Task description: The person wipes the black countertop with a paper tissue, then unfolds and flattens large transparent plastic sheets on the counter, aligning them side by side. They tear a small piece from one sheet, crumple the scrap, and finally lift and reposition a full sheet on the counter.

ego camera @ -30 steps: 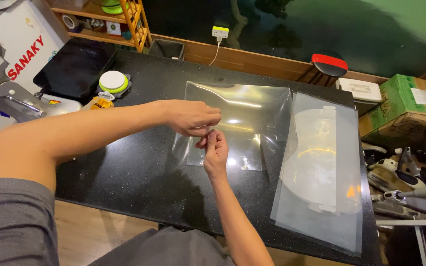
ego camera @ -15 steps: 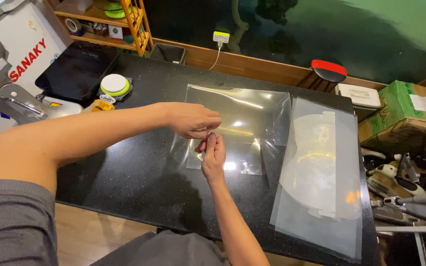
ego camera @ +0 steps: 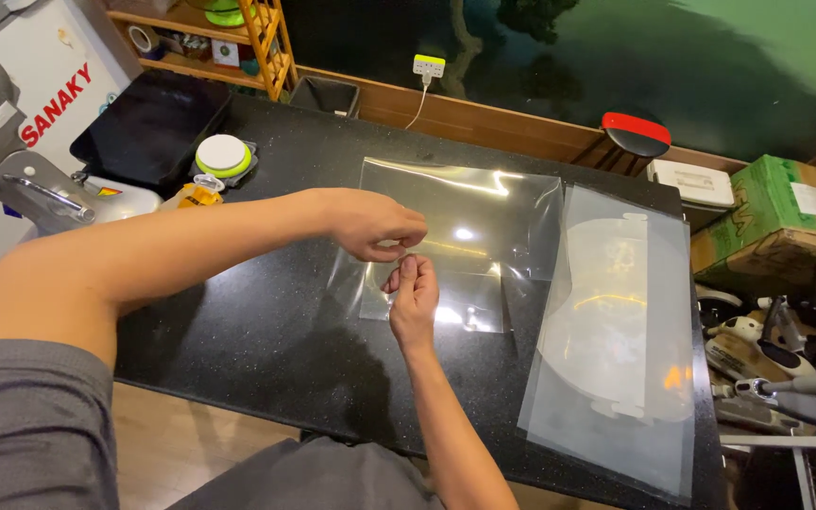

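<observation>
Left hand (ego camera: 370, 224): fingers pinched shut on the near edge of the clear sheet (ego camera: 455, 236), knuckles up, forearm reaching in from the left.
Right hand (ego camera: 414, 293): thumb and forefinger closed just under the left hand, nipping the same edge; whether it has the sheet itself or a thin film on it, I cannot tell.
Sheet: lies mostly flat on the black surface (ego camera: 266, 340), near the middle, with its near-left corner lifted toward the hands.
Stack (ego camera: 616, 349): more clear sheets with a cut visor shape on top, just right of the held sheet, the edges overlapping slightly.
Around: round white-and-green tape roll (ego camera: 224, 154) and a black tray (ego camera: 148, 127) far left; green box (ego camera: 786, 222) and tools (ego camera: 776, 368) off the right edge.
Risk, crease: both grips sit close together on one edge, so a sharp pull could kink the plastic.
Risk, slip: the sheet is glossy and thin; a pinch may lose it.
Risk, drag: a sideways tug could shove the sheet into the stack and shift it.
</observation>
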